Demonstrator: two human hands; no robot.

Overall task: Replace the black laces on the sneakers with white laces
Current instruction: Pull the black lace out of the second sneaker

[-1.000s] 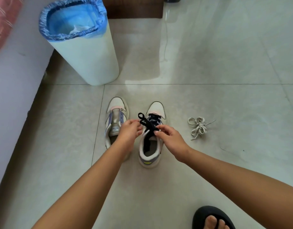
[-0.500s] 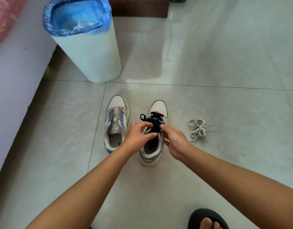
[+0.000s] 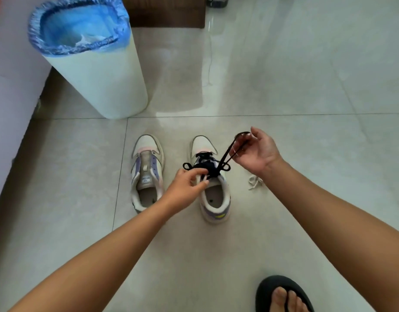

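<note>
A white waste bin (image 3: pixel 99 82), lined with a blue bag (image 3: pixel 78 28), is set on a glossy pale tiled floor (image 3: pixel 306 75). Left of the bin, a pale wall (image 3: pixel 7 97) is seen; behind it, dark wooden furniture (image 3: pixel 167 12). Soft light is reflected on the tiles right of the bin.

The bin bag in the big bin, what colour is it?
Blue. The bag lines the white bin, shown clearly in the head view.

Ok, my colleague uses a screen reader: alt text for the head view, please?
The right hand pulls a black lace up from the right sneaker while the left hand pinches it at the tongue. A laceless left sneaker, white lace and bin sit on the floor.
</note>
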